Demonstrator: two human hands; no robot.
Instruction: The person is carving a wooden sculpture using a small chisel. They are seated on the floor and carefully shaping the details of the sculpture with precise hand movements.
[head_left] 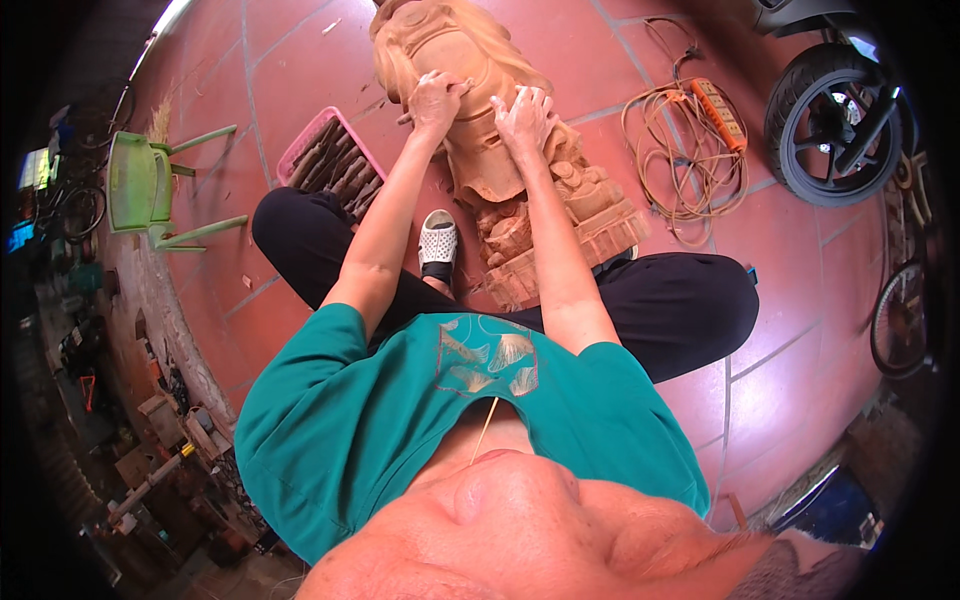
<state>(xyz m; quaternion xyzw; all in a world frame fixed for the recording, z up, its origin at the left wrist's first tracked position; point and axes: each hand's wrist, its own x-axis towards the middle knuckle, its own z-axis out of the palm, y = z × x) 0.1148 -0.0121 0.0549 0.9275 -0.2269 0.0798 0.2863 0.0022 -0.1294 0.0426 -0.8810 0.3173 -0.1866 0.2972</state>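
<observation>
A large carved wooden statue lies on the floor in front of me, with smooth flowing folds at its far end and a detailed carved base near my feet. My left hand rests on its upper left part, fingers curled together; whatever they hold, if anything, is hidden. A short brown stub shows beside that hand, too small to name. On the statue's right side lies my right hand, its fingers bent and somewhat apart against the wood. Nothing shows in its grip.
Left of the statue, a pink basket holds several dark-handled tools. A green chair lies tipped farther left. At right are an orange power strip with a coiled cord and a motorbike wheel.
</observation>
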